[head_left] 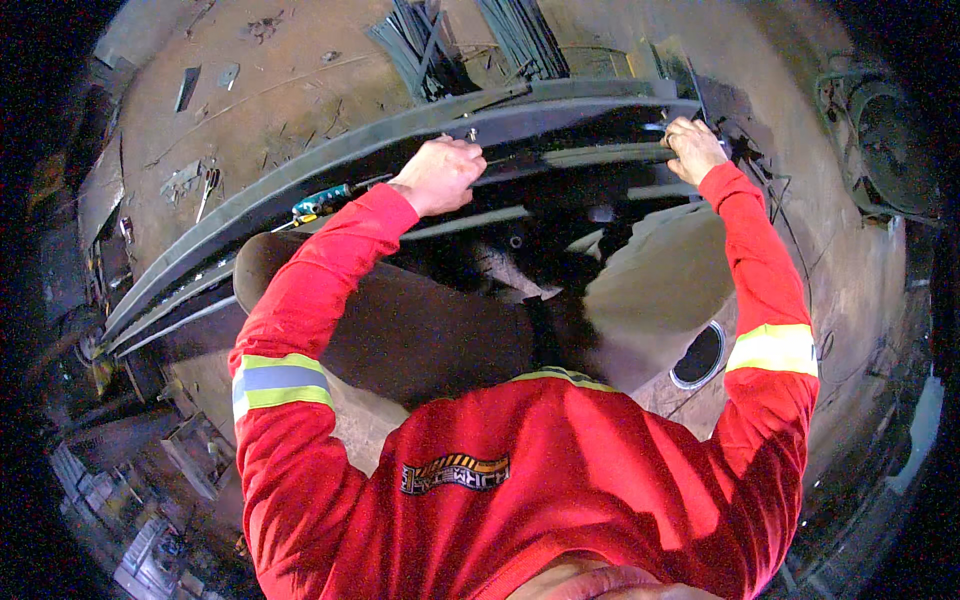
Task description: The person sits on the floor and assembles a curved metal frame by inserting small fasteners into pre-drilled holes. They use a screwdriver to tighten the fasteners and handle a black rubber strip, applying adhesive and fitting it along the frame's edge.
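From my remote seat I look down on a long dark metal beam [570, 118] lying crosswise just beyond the wearer's knees; the lens bends it, so I can't vouch for its true shape. The left hand [440, 175] is over its middle, the fingers curled in toward the palm. Their tips are turned away from me, so I cannot tell whether they pinch anything. A small bright fitting [473, 134] shows just beyond the knuckles. The right hand [693, 150] is at the beam's right end, thumb and fingers bent downward; I can't tell whether they grip the edge or merely rest on it. A thin bluish piece [654, 127] lies just beside them.

I judge the step in hand to be positioning or steadying the beam at two places. The next move, I'd say, calls for the right end to be kept steady while the left fingers attend to the fitting. A green-handled tool [330, 197] lies along the near side, close to the left forearm, so I'd mind the sleeve there.
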The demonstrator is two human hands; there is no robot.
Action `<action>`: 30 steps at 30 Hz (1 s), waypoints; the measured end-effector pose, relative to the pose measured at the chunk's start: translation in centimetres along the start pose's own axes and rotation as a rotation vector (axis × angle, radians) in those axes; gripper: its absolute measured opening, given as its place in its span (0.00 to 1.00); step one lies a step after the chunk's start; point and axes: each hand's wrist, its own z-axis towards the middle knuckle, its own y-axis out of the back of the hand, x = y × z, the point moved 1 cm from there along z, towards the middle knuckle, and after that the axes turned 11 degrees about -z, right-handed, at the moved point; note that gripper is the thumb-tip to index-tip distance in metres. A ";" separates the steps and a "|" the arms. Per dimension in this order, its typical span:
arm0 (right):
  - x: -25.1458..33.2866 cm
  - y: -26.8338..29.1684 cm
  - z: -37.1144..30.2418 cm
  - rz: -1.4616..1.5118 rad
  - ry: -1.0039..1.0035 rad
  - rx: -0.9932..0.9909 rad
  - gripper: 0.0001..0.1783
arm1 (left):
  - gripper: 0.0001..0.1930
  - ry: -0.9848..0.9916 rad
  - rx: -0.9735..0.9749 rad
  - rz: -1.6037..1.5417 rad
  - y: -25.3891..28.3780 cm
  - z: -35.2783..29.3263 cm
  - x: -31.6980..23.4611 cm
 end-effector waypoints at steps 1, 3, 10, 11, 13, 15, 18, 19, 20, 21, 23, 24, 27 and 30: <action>0.0 0.0 -0.1 -0.001 0.019 0.009 0.16 | 0.12 -0.006 0.021 0.011 0.2 0.3 -0.3; -0.2 0.0 0.2 0.050 0.005 0.045 0.17 | 0.11 0.007 0.063 -0.002 1.2 0.3 -0.3; -0.2 2.5 -0.7 0.173 -0.074 -0.045 0.25 | 0.19 0.471 -0.263 -0.321 6.1 2.0 6.4; -0.5 2.9 -1.4 0.300 -0.157 -0.082 0.25 | 0.19 0.466 -0.270 -0.227 6.4 2.8 7.6; -1.1 3.8 -2.8 0.553 -0.332 -0.158 0.25 | 0.24 0.533 -0.136 -0.181 5.0 4.5 8.2; -0.9 4.6 -1.8 0.552 -0.430 -0.245 0.22 | 0.25 0.463 -0.074 -0.108 2.4 4.4 10.2; -0.3 4.9 -2.4 0.541 -0.517 -0.391 0.21 | 0.20 0.428 -0.014 -0.109 2.0 5.4 10.7; 0.3 5.0 -2.4 0.530 -0.493 -0.484 0.20 | 0.18 0.434 0.018 -0.113 2.4 5.3 10.3; 1.0 5.2 -2.4 0.516 -0.471 -0.533 0.19 | 0.16 0.418 -0.020 -0.117 2.3 5.0 10.6; 1.6 5.4 -2.5 0.501 -0.445 -0.582 0.18 | 0.15 0.405 -0.059 -0.124 1.9 4.9 10.8; 3.2 5.5 -2.7 0.530 -0.407 -0.751 0.16 | 0.13 0.437 -0.161 -0.059 2.2 5.0 10.4; 4.1 6.0 -2.6 0.637 -0.468 -0.750 0.14 | 0.12 0.458 -0.213 -0.025 2.5 5.0 10.3; 9.1 7.3 -1.1 1.428 -0.640 -0.746 0.11 | 0.10 0.289 -0.780 -0.264 4.3 4.9 10.1; 13.9 9.5 0.7 1.919 -0.639 -0.879 0.21 | 0.09 0.290 -0.774 -0.871 9.2 7.4 3.3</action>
